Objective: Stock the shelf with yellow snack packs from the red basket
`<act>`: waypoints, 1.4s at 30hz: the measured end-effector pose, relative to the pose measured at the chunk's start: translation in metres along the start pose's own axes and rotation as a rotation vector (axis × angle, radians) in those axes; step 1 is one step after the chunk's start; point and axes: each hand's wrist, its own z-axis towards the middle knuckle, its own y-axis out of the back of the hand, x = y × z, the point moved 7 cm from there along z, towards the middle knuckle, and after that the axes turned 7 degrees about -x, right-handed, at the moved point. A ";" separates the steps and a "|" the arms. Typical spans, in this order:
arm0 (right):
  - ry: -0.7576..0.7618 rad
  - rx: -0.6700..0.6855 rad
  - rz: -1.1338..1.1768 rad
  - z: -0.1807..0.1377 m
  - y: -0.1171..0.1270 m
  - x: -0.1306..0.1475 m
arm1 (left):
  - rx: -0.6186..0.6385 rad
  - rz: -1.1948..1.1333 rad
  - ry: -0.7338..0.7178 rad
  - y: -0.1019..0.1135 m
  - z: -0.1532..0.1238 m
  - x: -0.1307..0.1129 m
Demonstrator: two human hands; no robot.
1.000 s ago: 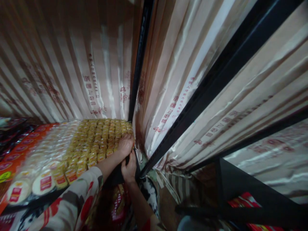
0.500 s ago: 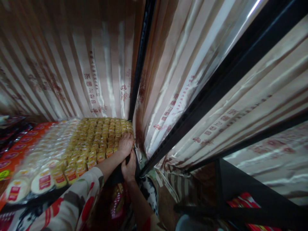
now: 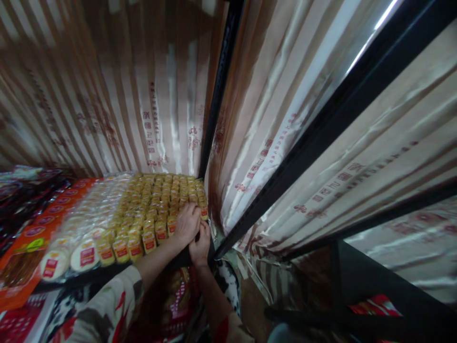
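Your left hand (image 3: pixel 186 223) lies palm-down on the near right corner of the block of yellow packets (image 3: pixel 160 202), fingers pressed together and curled over the last row. The block is a flat grid of small, glossy, square-edged packs with red labels, set on the shelf just left of the black upright post (image 3: pixel 218 95).

Your right hand (image 3: pixel 200 245) sits just below and against the left one, at the shelf's dark front edge (image 3: pixel 107 274). Its fingers are bunched close, the tips tucked under the left hand; whether they pinch a packet or the edge cannot be told, the spot is too dark.

Left of the yellow packets lie rows of round, pale discs in clear film (image 3: pixel 85 228), each with a red label, then flat orange-red packs (image 3: pixel 32 238) further left.

Behind and to the right of the post hangs a shiny striped sheet (image 3: pixel 285 119), cream and brown, creased lengthwise, printed with small red characters. Black bars (image 3: pixel 339 109) cross it diagonally.

Your left sleeve (image 3: pixel 103 309) is a soft fabric, pale with red and grey patches.
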 end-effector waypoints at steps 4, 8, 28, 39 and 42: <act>0.035 -0.014 0.016 0.001 0.005 0.011 | -0.045 -0.021 0.161 0.016 -0.043 0.020; 0.059 0.014 -0.001 -0.001 0.004 0.015 | -0.064 -0.053 0.242 0.020 -0.079 0.033; 0.016 0.111 0.015 -0.003 0.000 0.013 | -0.066 -0.451 0.488 -0.006 -0.106 0.040; -0.106 0.080 0.065 -0.005 0.005 0.004 | 0.000 -0.428 0.673 -0.006 -0.093 0.046; -0.112 0.060 0.080 -0.004 0.006 0.003 | -0.088 -0.381 0.604 0.006 -0.080 0.046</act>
